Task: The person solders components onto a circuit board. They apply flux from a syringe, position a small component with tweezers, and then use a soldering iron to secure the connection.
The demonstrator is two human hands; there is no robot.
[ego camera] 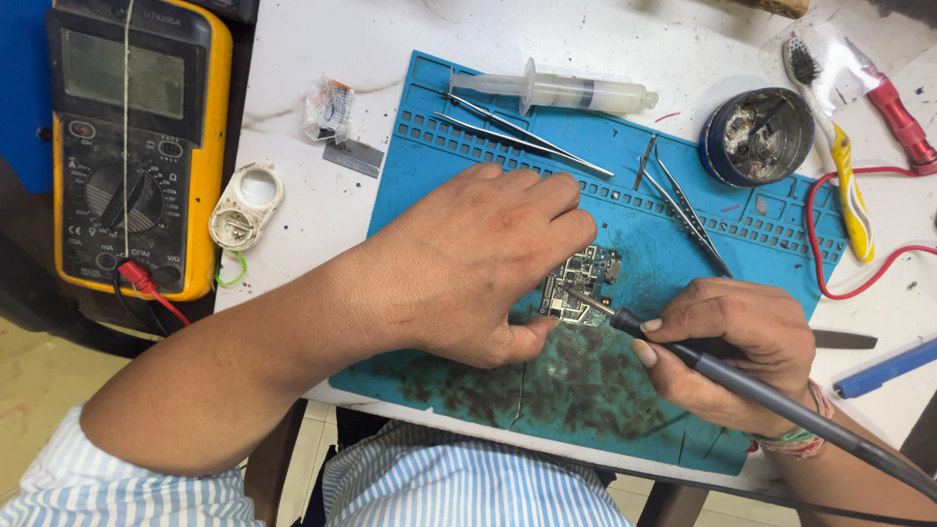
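Observation:
A small circuit board (584, 280) lies on the blue work mat (625, 390) near its middle. My left hand (478, 259) lies flat over the board's left side, fingers and thumb pressing it against the mat. My right hand (737, 346) grips a dark soldering iron (683, 351) like a pen. The iron's metal tip touches the lower part of the board. Its grey cable runs off to the lower right.
Tweezers (522, 137) and a syringe (561, 93) lie at the mat's far edge, with more tweezers (688, 210) to the right. A round tin (756, 137), a brush (839, 146) and a red wire (830, 283) sit right. A yellow multimeter (132, 146) stands left.

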